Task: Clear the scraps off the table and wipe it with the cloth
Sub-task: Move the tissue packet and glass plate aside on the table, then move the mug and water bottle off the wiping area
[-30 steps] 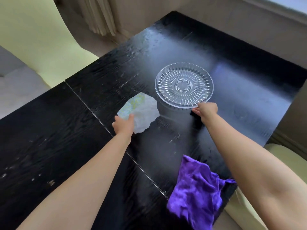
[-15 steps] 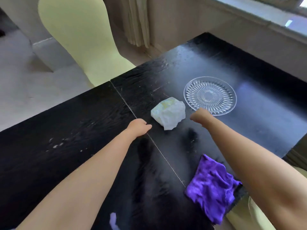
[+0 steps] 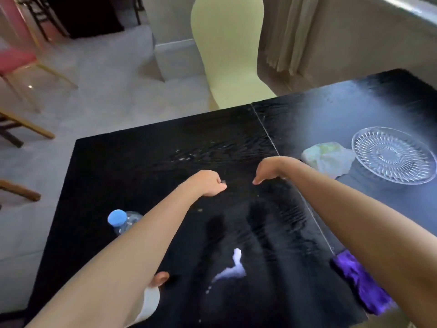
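Small pale crumbs (image 3: 184,158) lie scattered on the black table (image 3: 132,162), with a few more crumbs (image 3: 223,181) right at the fingertips of my left hand (image 3: 210,183). That hand rests on the table with its fingers curled in. My right hand (image 3: 269,169) hovers just to its right, fingers together and bent down, holding nothing. A crumpled white paper (image 3: 328,157) lies to the right, touching a clear glass plate (image 3: 393,155). The purple cloth (image 3: 359,284) lies at the near right edge, partly hidden by my right forearm.
A plastic bottle with a blue cap (image 3: 117,217) stands near the table's left edge, behind my left forearm. A pale yellow chair (image 3: 230,55) is tucked in at the far side. Wooden chair legs (image 3: 26,126) are on the floor to the left.
My view has swung left. Both hands have left the paper and the plate and moved left across the table seam to the crumbs in the middle.
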Demonstrator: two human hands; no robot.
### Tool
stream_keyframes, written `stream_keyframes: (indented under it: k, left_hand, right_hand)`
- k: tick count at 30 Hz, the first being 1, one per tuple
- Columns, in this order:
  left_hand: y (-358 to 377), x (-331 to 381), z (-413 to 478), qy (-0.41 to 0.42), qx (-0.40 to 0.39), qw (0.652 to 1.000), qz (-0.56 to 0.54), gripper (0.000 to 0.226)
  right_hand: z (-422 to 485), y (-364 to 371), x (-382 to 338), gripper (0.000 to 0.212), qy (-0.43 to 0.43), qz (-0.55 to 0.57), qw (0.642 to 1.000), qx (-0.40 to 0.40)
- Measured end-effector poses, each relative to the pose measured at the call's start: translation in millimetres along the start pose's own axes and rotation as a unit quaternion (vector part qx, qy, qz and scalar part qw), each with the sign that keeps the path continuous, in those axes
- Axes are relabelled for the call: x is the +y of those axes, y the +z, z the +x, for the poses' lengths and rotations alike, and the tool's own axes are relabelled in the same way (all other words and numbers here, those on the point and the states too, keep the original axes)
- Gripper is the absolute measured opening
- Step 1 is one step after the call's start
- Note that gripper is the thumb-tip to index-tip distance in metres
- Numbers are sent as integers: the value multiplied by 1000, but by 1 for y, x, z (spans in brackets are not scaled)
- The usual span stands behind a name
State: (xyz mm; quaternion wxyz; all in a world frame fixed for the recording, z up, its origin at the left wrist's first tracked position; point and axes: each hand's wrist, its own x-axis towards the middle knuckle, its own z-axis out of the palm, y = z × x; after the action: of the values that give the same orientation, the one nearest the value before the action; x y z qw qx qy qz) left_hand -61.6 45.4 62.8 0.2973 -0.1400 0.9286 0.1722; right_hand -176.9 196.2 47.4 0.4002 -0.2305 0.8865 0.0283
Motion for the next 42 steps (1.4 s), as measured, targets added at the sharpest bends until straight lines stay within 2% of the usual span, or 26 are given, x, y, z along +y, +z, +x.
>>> stream_keyframes:
  k: [9, 13, 16, 19, 23, 26, 29, 31, 35, 42]
  left_hand:
    - [-5, -145, -112, -32, 78, 993, -88, 45]
    - [13, -189, -150, 7, 116, 981, -154, 45]
    - [30, -213, -163, 48, 175, 966, -185, 55]
    - [48, -233, -165, 63, 202, 938, -276, 65]
    - [94, -260, -161, 25, 171, 921, -350, 75]
    - [140, -281, -165, -10, 68, 935, -348, 85]
    - [171, -285, -168, 35, -23, 933, -357, 105]
    - [185, -281, -168, 55, -53, 929, -363, 113]
    - [201, -274, -164, 73, -56, 931, -353, 121]
    - [205, -260, -158, 74, 13, 914, -399, 96]
  right_hand:
    - [-1, 42, -166, 56, -145, -62, 986, -49]
    - [4, 67, -215, 72, -171, -45, 981, -76]
    - [6, 85, -238, 96, -210, -31, 973, -95]
    - [6, 106, -253, 102, -262, 40, 959, -103]
    - [8, 133, -264, 89, -288, 164, 941, -62]
    - [10, 145, -268, 76, -290, 209, 934, 1]
    - [10, 153, -269, 70, -291, 229, 928, 36]
    - [7, 158, -269, 69, -296, 247, 921, 51]
    - [2, 166, -266, 65, -283, 285, 911, 92]
    - [-3, 170, -240, 64, -241, 299, 913, 137]
